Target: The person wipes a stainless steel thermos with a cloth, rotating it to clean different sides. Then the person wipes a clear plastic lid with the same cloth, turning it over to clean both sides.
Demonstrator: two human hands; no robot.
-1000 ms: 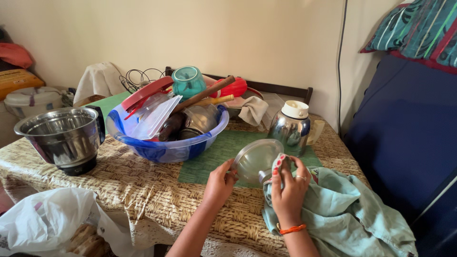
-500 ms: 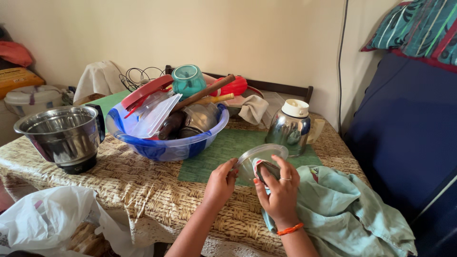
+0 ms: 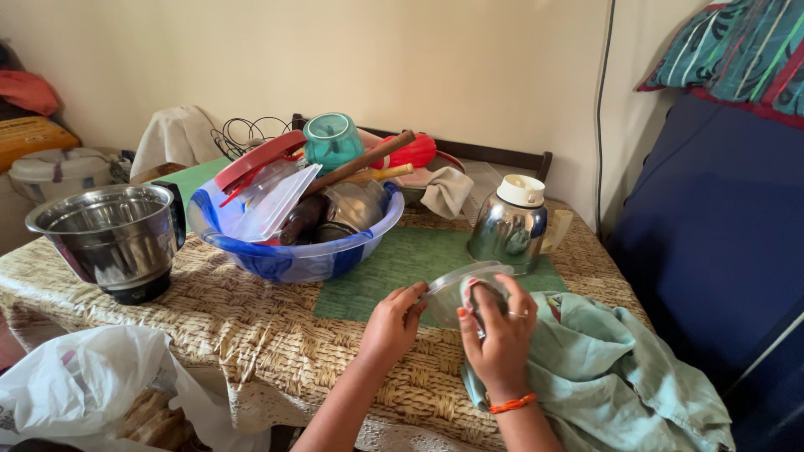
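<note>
Left hand (image 3: 392, 322): fingers curled on the rim of a clear plastic lid (image 3: 448, 289), steadying its 9 o'clock edge.
Right hand (image 3: 500, 331): pinching a fold of pale green cloth (image 3: 603, 377) against the lid's 3 o'clock side — thumb and fingers pressed on it.
Lid: held just above the woven tabletop (image 3: 251, 326), near its front edge.
At 12 o'clock: a steel jug (image 3: 509, 224) with a white cap.
At 10 o'clock: a blue basin (image 3: 293, 251) heaped with utensils — farther left, a steel mixer jar (image 3: 109, 238).

I see a blue basin (image 3: 289, 251) piled with kitchenware, a steel jar (image 3: 113, 238) left of it, a steel flask (image 3: 511, 226) right.
</note>
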